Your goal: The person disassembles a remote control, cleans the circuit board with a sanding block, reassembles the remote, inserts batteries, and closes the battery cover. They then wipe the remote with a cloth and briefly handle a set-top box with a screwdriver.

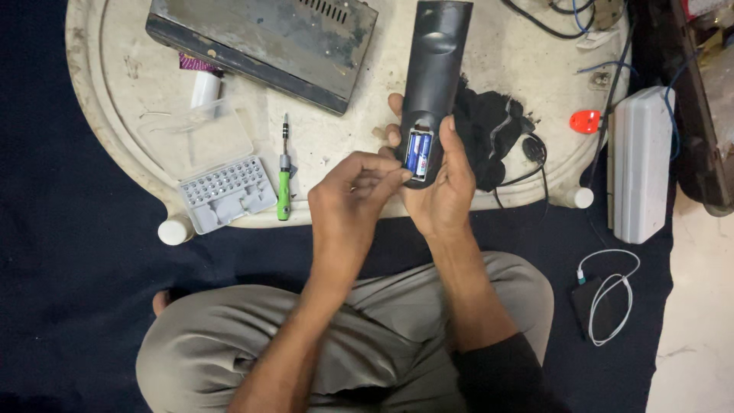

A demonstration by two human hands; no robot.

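While the person sits cross-legged in grey trousers on a dark blue floor covering, both forearms reach forward over the near edge of a low, worn cream plastic tabletop [130, 69]. The right hand [442, 187] is wrapped around the lower end of a long black plastic remote control [434, 73], gripping it back-side up just above the tabletop's edge. Its battery bay is uncovered, and two blue cylindrical batteries [418, 153] lie side by side in it. The left hand [353, 195] holds nothing; its bunched fingertips press against the bay beside the batteries.

Left of the hands lie a green-handled screwdriver [284, 183] and an open clear plastic case of screwdriver bits [225, 191]. Just right of the remote sits a crumpled black cloth [489, 130], with a small orange-red object [585, 121] beyond it. Further off, a dusty black metal box [264, 38] rests on the tabletop. A white rectangular device [641, 164] stands off the right edge, and a coiled white cable [608, 294] lies on the floor.
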